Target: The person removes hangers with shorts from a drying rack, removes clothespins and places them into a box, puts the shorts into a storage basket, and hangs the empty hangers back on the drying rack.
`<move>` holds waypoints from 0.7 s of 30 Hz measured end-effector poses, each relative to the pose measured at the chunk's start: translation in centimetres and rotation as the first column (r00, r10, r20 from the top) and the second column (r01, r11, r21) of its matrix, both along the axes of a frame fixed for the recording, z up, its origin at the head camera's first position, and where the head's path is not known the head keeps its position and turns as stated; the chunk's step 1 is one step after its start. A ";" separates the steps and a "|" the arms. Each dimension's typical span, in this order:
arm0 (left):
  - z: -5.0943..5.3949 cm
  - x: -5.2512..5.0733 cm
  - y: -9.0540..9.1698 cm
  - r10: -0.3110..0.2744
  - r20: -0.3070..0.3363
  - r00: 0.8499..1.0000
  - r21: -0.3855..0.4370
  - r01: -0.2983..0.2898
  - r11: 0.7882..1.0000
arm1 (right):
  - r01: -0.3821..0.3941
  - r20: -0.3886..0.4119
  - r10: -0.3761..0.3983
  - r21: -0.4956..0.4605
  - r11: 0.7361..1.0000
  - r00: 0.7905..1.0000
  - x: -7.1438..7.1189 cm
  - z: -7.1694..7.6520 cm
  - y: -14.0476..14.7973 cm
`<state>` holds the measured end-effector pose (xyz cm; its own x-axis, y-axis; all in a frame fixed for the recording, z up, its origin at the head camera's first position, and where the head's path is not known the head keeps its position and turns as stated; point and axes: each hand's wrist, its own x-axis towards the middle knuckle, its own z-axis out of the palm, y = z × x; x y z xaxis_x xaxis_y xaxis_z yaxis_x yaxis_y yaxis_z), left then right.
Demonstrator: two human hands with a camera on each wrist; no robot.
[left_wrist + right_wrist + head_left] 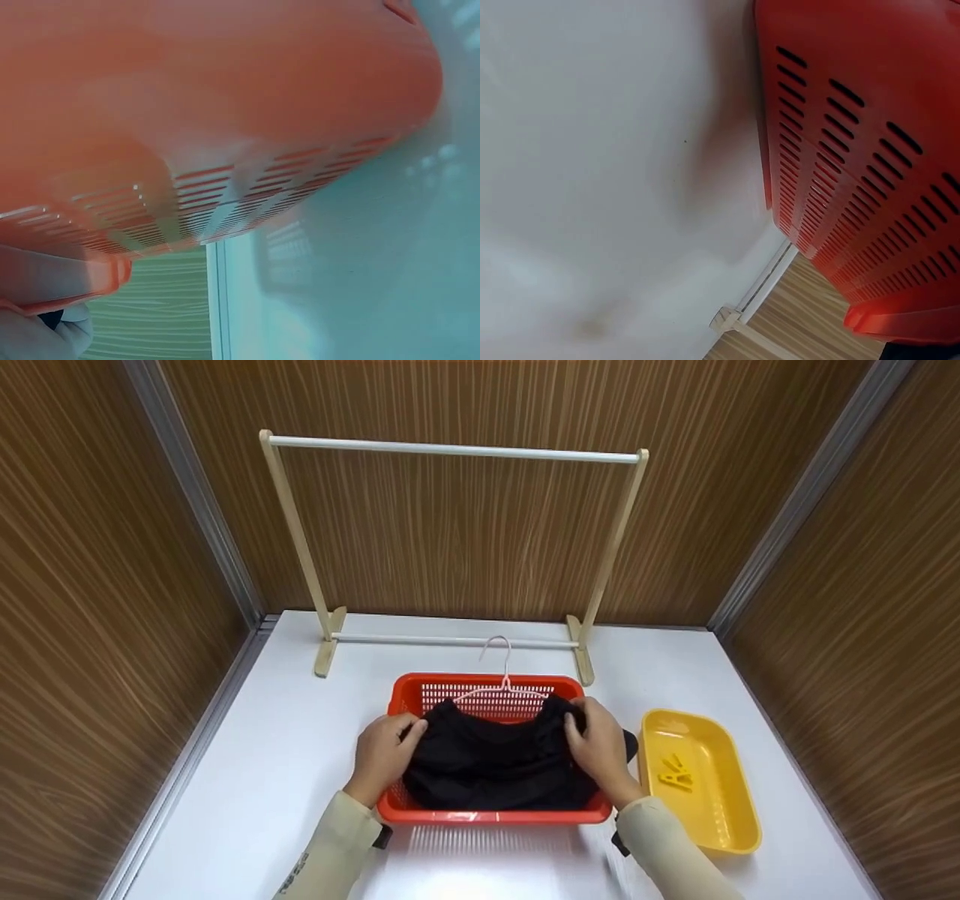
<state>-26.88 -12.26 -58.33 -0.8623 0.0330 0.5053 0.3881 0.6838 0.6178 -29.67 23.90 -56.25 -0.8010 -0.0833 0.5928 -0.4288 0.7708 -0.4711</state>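
A black garment (495, 765) is spread over the red basket (495, 817), with a pink hanger (506, 688) in its neck opening and the hook pointing up and back. My left hand (382, 750) pinches the garment's left shoulder between thumb and fingers. At the opposite shoulder, my right hand (600, 742) grips the cloth near the hanger's end. The left wrist view shows mostly the slotted outside of the basket (285, 82), with a bit of the left hand (45, 337) at its lower left corner. In the right wrist view the basket wall (870, 150) fills the right side.
Behind the basket stands a wooden rack with a white top rail (450, 448) and a lower rail. To the right is a yellow tray (720, 810) holding yellow clothespins (677, 774). Wood-grain walls (862, 585) enclose the white table (285, 780) at the back and sides.
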 end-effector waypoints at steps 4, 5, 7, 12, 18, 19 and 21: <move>-0.1 0.1 -0.1 -0.007 -0.004 1.000 0.013 0.007 1.000 | -0.004 -0.015 0.004 -0.010 1.000 1.000 0.2 0.0 -0.1; -0.1 0.1 -0.1 -0.005 -0.004 1.000 0.016 0.005 1.000 | -0.004 -0.013 0.004 -0.014 1.000 1.000 0.2 0.1 -0.1; 0.0 0.1 -0.1 -0.004 0.000 1.000 0.025 0.004 1.000 | -0.002 -0.004 0.002 -0.021 1.000 1.000 0.3 0.2 -0.2; 0.0 0.1 -0.1 -0.006 -0.012 1.000 0.061 0.007 0.998 | 0.012 0.005 -0.011 -0.034 0.999 1.000 0.2 0.4 -0.2; -0.1 0.2 -0.2 -0.014 -0.052 0.999 0.088 0.019 0.996 | 0.000 -0.063 -0.004 -0.060 0.998 0.998 0.2 0.2 -0.2; -0.2 0.2 -0.2 -0.017 -0.053 0.998 0.092 0.022 0.996 | -0.002 -0.072 -0.003 -0.063 0.998 0.997 0.2 0.1 -0.2; -0.3 0.2 -0.2 -0.021 -0.056 0.998 0.096 0.026 0.995 | -0.005 -0.080 0.000 -0.071 0.997 0.997 0.2 -0.1 -0.1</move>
